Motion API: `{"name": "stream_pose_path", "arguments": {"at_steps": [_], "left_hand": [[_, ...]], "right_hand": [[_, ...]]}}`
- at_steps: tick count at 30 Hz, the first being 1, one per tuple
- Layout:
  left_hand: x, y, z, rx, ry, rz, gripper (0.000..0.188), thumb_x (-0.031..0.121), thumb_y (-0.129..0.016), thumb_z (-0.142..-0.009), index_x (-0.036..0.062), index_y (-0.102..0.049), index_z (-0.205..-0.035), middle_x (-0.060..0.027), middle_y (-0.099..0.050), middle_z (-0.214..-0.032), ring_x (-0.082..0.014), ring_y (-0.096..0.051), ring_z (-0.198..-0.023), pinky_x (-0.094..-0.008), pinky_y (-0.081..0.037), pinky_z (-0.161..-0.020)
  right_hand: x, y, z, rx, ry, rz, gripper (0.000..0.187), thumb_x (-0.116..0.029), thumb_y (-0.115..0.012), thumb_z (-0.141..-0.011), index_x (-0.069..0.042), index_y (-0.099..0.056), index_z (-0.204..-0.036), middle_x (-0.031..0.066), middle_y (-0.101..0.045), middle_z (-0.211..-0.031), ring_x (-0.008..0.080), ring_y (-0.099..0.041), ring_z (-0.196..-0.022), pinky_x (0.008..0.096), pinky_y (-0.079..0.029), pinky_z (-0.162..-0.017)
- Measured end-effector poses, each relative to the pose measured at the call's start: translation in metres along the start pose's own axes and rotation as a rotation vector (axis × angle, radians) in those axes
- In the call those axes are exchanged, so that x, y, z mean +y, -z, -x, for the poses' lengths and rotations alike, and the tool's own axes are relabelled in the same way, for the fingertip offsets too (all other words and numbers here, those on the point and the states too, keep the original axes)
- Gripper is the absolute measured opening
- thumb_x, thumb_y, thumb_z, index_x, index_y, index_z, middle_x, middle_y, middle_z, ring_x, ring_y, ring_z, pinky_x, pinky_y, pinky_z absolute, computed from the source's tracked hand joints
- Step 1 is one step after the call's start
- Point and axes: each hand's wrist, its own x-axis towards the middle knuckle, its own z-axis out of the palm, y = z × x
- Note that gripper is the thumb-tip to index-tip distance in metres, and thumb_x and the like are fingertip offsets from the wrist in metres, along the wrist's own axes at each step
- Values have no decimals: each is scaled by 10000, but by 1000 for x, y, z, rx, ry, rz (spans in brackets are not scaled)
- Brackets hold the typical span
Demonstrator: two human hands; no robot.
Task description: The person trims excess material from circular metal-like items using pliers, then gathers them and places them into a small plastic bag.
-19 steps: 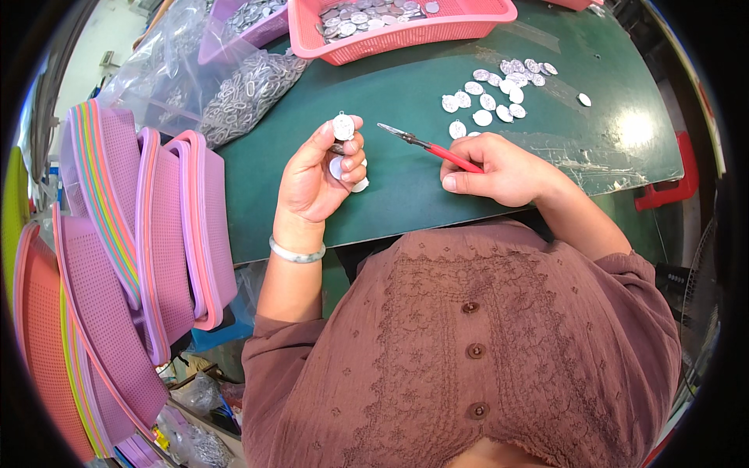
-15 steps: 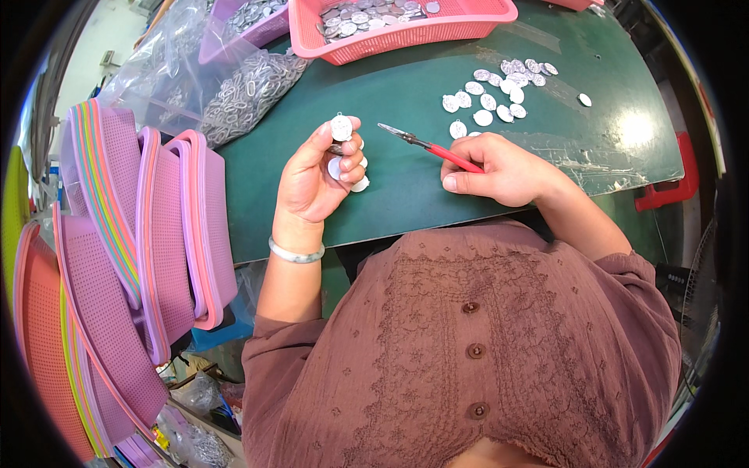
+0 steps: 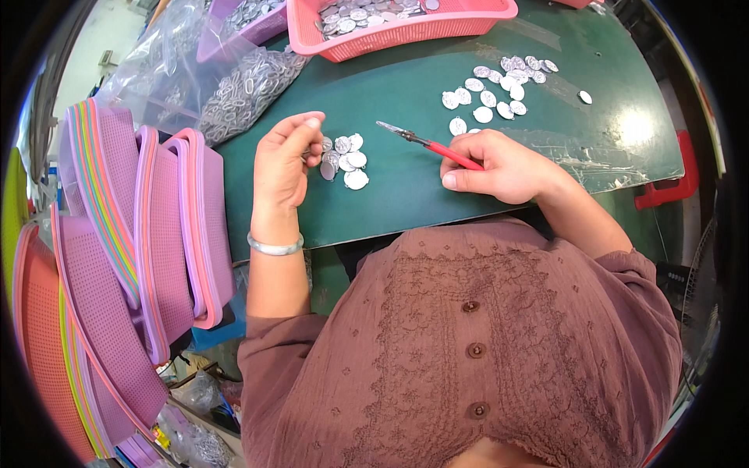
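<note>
Currently the right grip point(image 3: 499, 165) is curled firmly round the red handles of a pair of needle-nose pliers point(image 3: 431, 147), just inside the near edge of the tabletop point(image 3: 406, 204); the handles lie within the fingers, and the slim metal nose projects from them toward the tabletop's left side. The left grip point(image 3: 282, 160), a pale bangle point(image 3: 275, 247) on its wrist, has its fingers bent inward near the left edge; whether anything is pinched inside it cannot be made out. A small cluster of silver oval medallions point(image 3: 355, 159) lies immediately right of those bent fingers, some pieces overlapping, and the pliers' tip points to a spot near the cluster's far right side. Beyond the right grip, toward the right edge, more loose medallions point(image 3: 488, 99) are scattered, bunched closer together at their far end, with a single medallion point(image 3: 585, 97) apart from them, nearer that edge. Toward the far edge sits a pink plastic basket point(image 3: 406, 37) containing similar medallions; a lilac basket point(image 3: 264, 28) and a clear plastic bag point(image 3: 253, 86) of metal links occupy the far left corner. Nested perforated baskets point(image 3: 160, 242) stand beside the left edge.
</note>
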Motion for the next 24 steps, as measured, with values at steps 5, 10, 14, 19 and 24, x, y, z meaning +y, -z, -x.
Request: {"name": "stream_pose_path", "arguments": {"at_steps": [5, 10, 14, 19, 24], "left_hand": [[4, -13, 1, -75, -53, -792, 284, 35, -652, -747, -57, -599, -1010, 16, -508, -616, -74, -491, -524, -209, -392, -479], [6, -14, -5, -152, -91, -973, 146, 23, -641, -746, -48, -571, -853, 4, -502, -599, -77, -496, -509, -220, -393, -454], [14, -16, -5, -132, 23, -644, 100, 53, -617, -783, -5, -545, -819, -15, -550, -651, -70, -497, -519, -200, -387, -448], [12, -24, 4, -161, 93, 13, 142, 96, -585, -834, 16, -568, -951, -20, -557, -687, -58, -471, -556, -173, -373, -502], [3, -39, 12, -134, 25, 161, 195, 93, -582, -845, -8, -572, -1011, -108, -635, -864, -74, -522, -605, -187, -408, -520]], "right_hand": [[2, 0, 0, 0, -13, -7, 330, -297, -636, -785, 27, -605, -840, 62, -559, -666, 137, -493, -627, 285, -406, -566], [3, -1, 0, 8, 2, -17, 338, -307, -638, -782, 25, -608, -842, 66, -566, -683, 141, -504, -641, 282, -412, -579], [2, 0, 1, -5, 10, -19, 338, -310, -637, -782, 22, -607, -835, 68, -570, -693, 145, -510, -650, 284, -416, -589], [2, 0, 1, 1, -3, -22, 335, -311, -638, -783, 20, -603, -825, 63, -566, -685, 141, -503, -644, 285, -412, -585], [4, -1, 1, 23, 25, -31, 331, -307, -638, -783, 20, -600, -817, 61, -557, -672, 138, -490, -635, 285, -405, -578]]}}
